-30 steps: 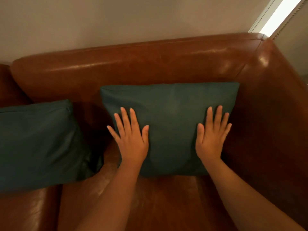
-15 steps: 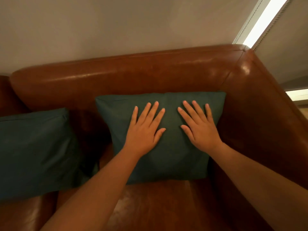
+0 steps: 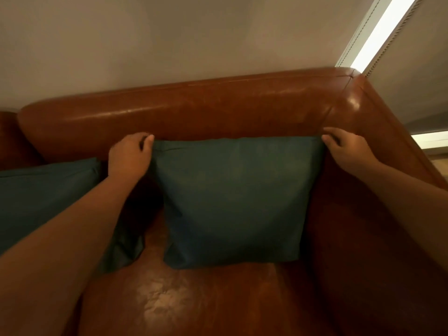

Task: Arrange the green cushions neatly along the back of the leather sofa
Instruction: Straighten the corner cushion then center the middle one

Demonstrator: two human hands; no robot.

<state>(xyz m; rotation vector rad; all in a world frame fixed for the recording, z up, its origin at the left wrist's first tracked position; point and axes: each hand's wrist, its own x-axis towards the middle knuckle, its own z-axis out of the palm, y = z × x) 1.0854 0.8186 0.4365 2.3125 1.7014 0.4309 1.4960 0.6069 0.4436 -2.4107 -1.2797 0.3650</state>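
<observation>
The cushion [image 3: 232,200] stands in the middle of the frame, leaning on the sofa [image 3: 184,105] back. The left hand [image 3: 128,156] and right hand [image 3: 349,149] each pinch a top corner, probably to pull it straight. Another cushion [image 3: 43,195] sits at the left.

Right green cushion [image 3: 232,200]: dark green, square, plain fabric, standing upright on the seat with its back against the backrest of the brown leather sofa [image 3: 189,105], its right edge touching the sofa's right arm and its two top corners pinched, one by the left hand [image 3: 128,154], one by the right hand [image 3: 349,147]. Left green cushion [image 3: 46,197]: same colour and fabric, leaning against the backrest just beside the first, cut off by the frame's left edge, its lower right corner creased and sagging onto the seat.
</observation>
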